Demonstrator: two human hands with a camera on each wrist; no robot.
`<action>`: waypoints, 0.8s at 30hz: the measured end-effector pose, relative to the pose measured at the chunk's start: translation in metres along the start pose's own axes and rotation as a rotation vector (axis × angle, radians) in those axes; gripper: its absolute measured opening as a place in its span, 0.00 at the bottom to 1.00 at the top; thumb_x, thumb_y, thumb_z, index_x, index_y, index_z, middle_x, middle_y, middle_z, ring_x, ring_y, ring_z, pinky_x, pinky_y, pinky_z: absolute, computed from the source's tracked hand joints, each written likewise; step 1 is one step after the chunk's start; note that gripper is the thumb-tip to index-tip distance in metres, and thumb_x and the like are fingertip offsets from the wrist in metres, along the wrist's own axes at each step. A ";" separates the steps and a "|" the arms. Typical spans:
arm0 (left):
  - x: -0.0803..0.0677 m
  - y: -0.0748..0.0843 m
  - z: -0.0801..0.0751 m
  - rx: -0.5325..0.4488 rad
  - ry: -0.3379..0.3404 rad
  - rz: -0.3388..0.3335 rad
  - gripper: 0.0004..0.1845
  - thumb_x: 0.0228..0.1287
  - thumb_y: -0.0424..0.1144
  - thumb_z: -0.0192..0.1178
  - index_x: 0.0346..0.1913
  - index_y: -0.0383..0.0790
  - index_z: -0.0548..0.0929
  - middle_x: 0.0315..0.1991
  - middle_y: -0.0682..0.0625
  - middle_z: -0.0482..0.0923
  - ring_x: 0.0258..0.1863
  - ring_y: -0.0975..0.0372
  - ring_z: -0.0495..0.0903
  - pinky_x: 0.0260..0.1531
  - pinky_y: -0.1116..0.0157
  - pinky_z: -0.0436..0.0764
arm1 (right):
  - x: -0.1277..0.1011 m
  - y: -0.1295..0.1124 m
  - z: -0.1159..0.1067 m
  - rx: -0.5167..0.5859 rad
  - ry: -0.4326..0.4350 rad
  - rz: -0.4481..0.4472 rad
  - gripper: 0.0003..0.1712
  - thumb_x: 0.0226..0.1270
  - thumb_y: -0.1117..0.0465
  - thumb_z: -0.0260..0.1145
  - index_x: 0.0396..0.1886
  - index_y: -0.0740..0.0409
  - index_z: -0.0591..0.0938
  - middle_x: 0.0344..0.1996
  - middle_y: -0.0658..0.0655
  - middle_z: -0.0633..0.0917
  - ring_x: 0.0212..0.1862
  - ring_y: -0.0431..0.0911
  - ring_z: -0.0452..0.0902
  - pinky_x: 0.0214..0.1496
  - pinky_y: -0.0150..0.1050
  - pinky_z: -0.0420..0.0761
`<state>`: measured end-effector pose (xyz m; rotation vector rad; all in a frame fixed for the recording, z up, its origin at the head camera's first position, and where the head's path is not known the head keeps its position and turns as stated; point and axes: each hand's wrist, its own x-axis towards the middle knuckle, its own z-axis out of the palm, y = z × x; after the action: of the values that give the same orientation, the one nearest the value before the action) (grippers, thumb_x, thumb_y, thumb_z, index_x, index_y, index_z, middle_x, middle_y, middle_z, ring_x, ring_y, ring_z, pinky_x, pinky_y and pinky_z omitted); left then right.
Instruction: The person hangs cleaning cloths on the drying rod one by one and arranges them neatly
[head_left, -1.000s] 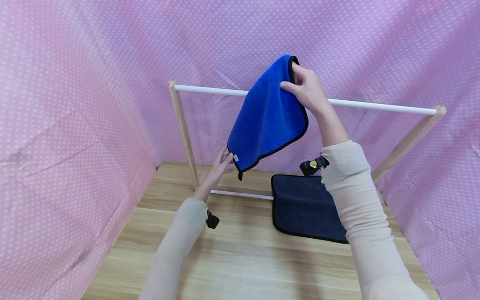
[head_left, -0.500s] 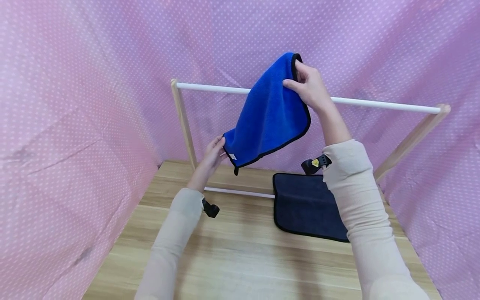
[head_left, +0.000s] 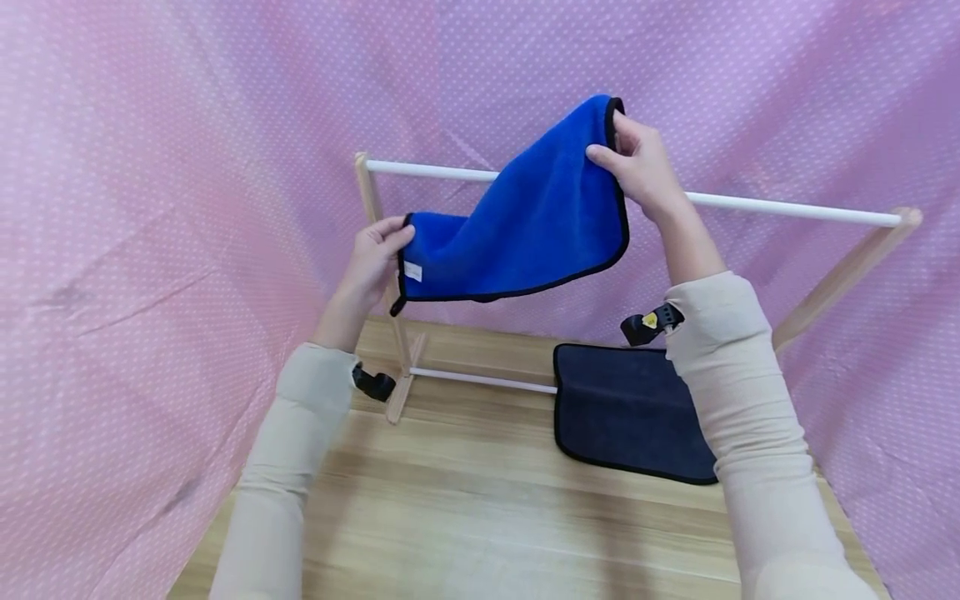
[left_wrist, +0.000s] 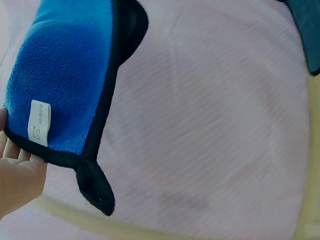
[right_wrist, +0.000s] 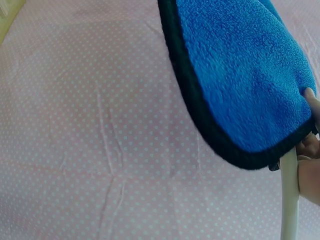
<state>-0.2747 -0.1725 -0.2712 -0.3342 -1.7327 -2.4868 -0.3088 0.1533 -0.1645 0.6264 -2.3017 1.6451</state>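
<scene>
Left hand point(head_left: 372, 254): I log it raised at the left end of the rack, fingers and thumb pinching the lower left corner of the blue towel; in the left wrist view I see only fingertips point(left_wrist: 15, 172) under the black hem.
Right hand point(head_left: 643, 167): I log it higher, at the top rail, thumb and fingers pinching the upper right corner of the same towel.
Blue towel point(head_left: 525, 229): held in the air between my two hands, stretched slantwise, sagging in the middle; black edging all round; it hangs in front of the rail, and I cannot tell from the head view whether it touches it.
Label point(left_wrist: 40, 122): small white tag sewn near the corner in the left hand; print too small to read.
Hanging loop point(left_wrist: 95, 187): black, dangling from that corner.
Top rail point(head_left: 787, 210): white bar, running across behind the towel between two wooden uprights.
Wooden upright point(head_left: 382, 250): left post, just behind the left hand.
Lower rail point(head_left: 480, 381): white, near the tabletop.
Dark towel point(head_left: 626, 412): navy, lying flat on the table below the right forearm.
Table point(head_left: 465, 500): light wood planks.
Backdrop point(head_left: 150, 208): pink cloth, white dots, on three sides.
</scene>
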 end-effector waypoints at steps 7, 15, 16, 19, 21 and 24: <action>0.000 0.038 -0.006 -0.021 -0.061 0.013 0.09 0.63 0.26 0.52 0.35 0.38 0.82 0.25 0.51 0.82 0.24 0.65 0.80 0.29 0.72 0.78 | -0.004 -0.003 -0.008 0.172 0.037 -0.010 0.21 0.63 0.67 0.60 0.56 0.58 0.75 0.28 0.48 0.82 0.32 0.37 0.78 0.34 0.26 0.77; 0.001 0.063 -0.002 -0.110 -0.124 -0.066 0.11 0.63 0.25 0.51 0.42 0.34 0.83 0.29 0.49 0.83 0.27 0.63 0.80 0.34 0.71 0.78 | -0.014 -0.015 -0.022 0.381 0.051 0.023 0.19 0.60 0.69 0.61 0.53 0.60 0.78 0.31 0.52 0.83 0.31 0.40 0.78 0.32 0.28 0.78; 0.003 0.065 -0.001 -0.157 -0.126 -0.077 0.11 0.63 0.25 0.50 0.38 0.35 0.84 0.28 0.48 0.82 0.26 0.62 0.80 0.31 0.70 0.78 | -0.015 -0.017 -0.025 0.402 0.055 0.025 0.17 0.60 0.69 0.61 0.50 0.60 0.79 0.30 0.53 0.83 0.30 0.41 0.78 0.32 0.28 0.78; 0.009 0.074 0.002 -0.296 -0.154 -0.099 0.12 0.65 0.24 0.46 0.31 0.33 0.81 0.24 0.46 0.79 0.23 0.61 0.77 0.25 0.70 0.76 | -0.019 -0.023 -0.033 0.447 0.063 0.054 0.10 0.60 0.69 0.62 0.42 0.60 0.81 0.28 0.54 0.82 0.29 0.41 0.78 0.31 0.28 0.78; 0.013 0.080 0.004 -0.334 -0.197 -0.096 0.11 0.67 0.25 0.45 0.31 0.32 0.78 0.24 0.45 0.77 0.22 0.60 0.76 0.24 0.69 0.75 | -0.020 -0.027 -0.038 0.482 0.069 0.083 0.08 0.60 0.69 0.62 0.40 0.60 0.81 0.28 0.54 0.82 0.28 0.42 0.78 0.30 0.28 0.78; 0.021 0.093 0.009 -0.358 -0.288 -0.029 0.06 0.66 0.26 0.46 0.32 0.31 0.73 0.26 0.44 0.76 0.24 0.58 0.75 0.27 0.67 0.75 | -0.018 -0.032 -0.040 0.588 0.104 0.080 0.08 0.60 0.71 0.60 0.38 0.62 0.82 0.26 0.56 0.82 0.26 0.42 0.77 0.28 0.29 0.77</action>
<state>-0.2749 -0.1962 -0.1781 -0.7322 -1.3673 -2.8857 -0.2803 0.1857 -0.1322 0.5418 -1.7792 2.3502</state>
